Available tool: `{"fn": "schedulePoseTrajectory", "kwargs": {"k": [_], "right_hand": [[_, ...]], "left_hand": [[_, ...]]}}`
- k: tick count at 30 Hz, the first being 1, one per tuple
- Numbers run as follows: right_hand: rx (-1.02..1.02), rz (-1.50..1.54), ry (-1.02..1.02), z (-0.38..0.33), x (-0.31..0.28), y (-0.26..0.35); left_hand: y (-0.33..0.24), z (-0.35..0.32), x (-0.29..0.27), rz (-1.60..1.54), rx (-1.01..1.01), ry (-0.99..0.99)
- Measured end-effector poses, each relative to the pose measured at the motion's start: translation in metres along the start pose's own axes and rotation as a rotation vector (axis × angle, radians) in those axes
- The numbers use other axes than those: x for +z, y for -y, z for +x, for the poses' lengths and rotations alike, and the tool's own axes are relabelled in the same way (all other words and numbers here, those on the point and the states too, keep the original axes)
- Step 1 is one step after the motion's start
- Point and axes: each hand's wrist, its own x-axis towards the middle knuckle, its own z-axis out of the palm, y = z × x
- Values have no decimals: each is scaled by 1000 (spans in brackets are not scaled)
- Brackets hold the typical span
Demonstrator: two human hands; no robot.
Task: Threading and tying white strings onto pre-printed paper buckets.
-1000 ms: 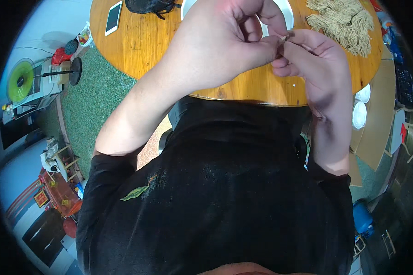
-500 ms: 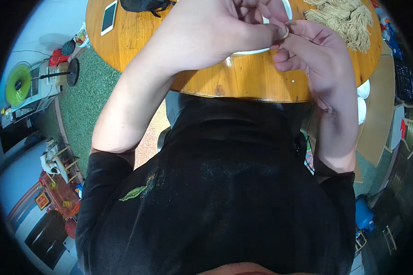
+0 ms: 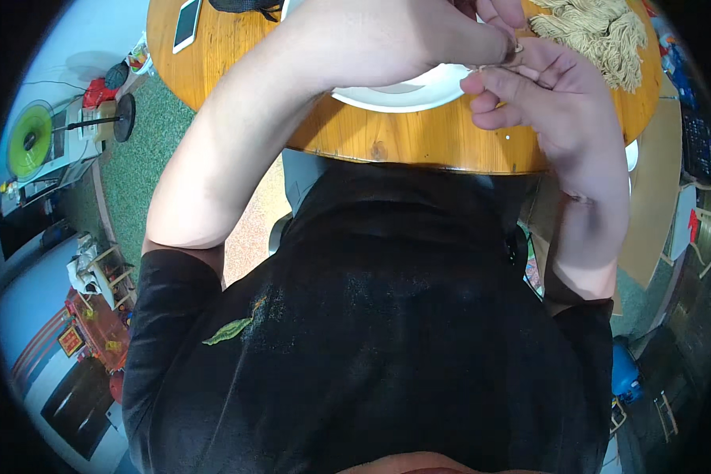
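Observation:
My left hand (image 3: pixel 442 35) reaches across from the left, its fingers closed in a pinch against those of my right hand (image 3: pixel 549 91). Between the fingertips shows a bit of thin beige cord (image 3: pixel 518 50); most of it is hidden by the fingers. My right thumb and forefinger are closed on it, the other fingers curled below. Under both hands is a white round dish (image 3: pixel 395 103), largely covered by my left hand and wrist. Beside my right hand, at the far right, lies a loose bundle of beige cord (image 3: pixel 596 43).
The round wooden table (image 3: pixel 403 146) has a white phone (image 3: pixel 186 28) near its left edge and a black bag (image 3: pixel 245 6) at the back. A tiny white speck lies near the front edge. A green-bladed fan (image 3: pixel 31 141) stands at the left. Cardboard (image 3: pixel 652 189) lies at the right.
Both hands have shifted slightly right, still pinched together. My left hand has turned and come lower, and more of the white dish's near rim shows.

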Motion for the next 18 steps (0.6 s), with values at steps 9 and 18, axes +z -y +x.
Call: {"fn": "schedulePoseTrajectory", "kwargs": {"k": [9,18], "right_hand": [[-32,20,77,-2,-8,-8],[-65,207,117,-3,-10,-10]], "left_hand": [[-5,-9,4,300,49,-126],[-9,-22,6,436,-223,1]]}}
